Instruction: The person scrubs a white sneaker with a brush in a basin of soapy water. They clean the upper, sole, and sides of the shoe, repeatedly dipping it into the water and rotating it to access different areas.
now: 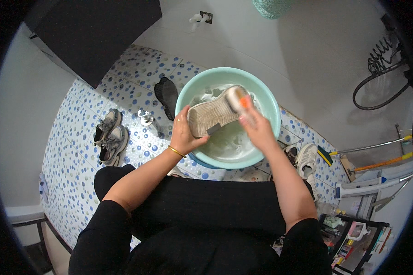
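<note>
My left hand (184,132) grips the heel end of a shoe (210,115), whose worn beige sole faces up. A scrub brush (240,101), blurred and partly orange, is in my right hand (260,129). Its head lies over the toe end of the sole; bristle contact cannot be made out. Both hands are above a light green plastic basin (275,120). Cloudy, sudsy water (230,142) fills the lower part of the basin. The shoe's upper is hidden beneath the sole.
A dark insole (166,96) and a clear pump bottle (146,118) are left of the basin. Grey sneakers (113,142) stand farther left. White shoes (306,160), a floor brush (325,155) and a black rack (375,225) are at right. A tap (201,18) juts from the wall.
</note>
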{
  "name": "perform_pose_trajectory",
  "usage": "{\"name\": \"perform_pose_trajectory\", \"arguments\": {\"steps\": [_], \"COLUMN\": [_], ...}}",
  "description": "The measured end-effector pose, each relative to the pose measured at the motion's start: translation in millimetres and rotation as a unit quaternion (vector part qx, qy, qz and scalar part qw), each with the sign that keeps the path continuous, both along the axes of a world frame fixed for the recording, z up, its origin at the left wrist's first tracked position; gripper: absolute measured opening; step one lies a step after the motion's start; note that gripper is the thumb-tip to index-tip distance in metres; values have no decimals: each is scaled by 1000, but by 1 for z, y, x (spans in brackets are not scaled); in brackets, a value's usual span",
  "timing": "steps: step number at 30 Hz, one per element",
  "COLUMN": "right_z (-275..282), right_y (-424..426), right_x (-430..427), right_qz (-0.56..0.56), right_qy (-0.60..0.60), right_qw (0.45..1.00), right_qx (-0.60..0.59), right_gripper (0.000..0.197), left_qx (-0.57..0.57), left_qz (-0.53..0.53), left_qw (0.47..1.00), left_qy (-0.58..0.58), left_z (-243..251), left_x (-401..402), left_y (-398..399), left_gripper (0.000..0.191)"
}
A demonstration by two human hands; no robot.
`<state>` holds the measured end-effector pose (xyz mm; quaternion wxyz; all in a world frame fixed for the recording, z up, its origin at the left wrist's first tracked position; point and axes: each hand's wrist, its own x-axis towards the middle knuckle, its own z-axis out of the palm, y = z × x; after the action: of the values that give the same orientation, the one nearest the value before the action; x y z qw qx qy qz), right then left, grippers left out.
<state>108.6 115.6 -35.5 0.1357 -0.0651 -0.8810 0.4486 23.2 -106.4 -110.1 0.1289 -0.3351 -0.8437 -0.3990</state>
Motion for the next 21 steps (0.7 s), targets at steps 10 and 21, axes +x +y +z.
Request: {"name": "perform_pose_trajectory", "arguments": {"steps": [10,21], "right_z": [-22,-28], "right_y": [-43,3], "right_x": [-27,-22], "right_qz": [-24,-131], "right_qy": [-129,-207], "right_qw": [976,956], "right_qx": [176,161], "right_gripper": [48,53], "left_qx": [-22,-46], "left_qz": [37,29], "left_qw": [998,997], "left_qy": [-48,-45], "left_z": [19,17], "left_x": [-2,-6], "left_y": [-4,0], "left_gripper": [111,112]}}
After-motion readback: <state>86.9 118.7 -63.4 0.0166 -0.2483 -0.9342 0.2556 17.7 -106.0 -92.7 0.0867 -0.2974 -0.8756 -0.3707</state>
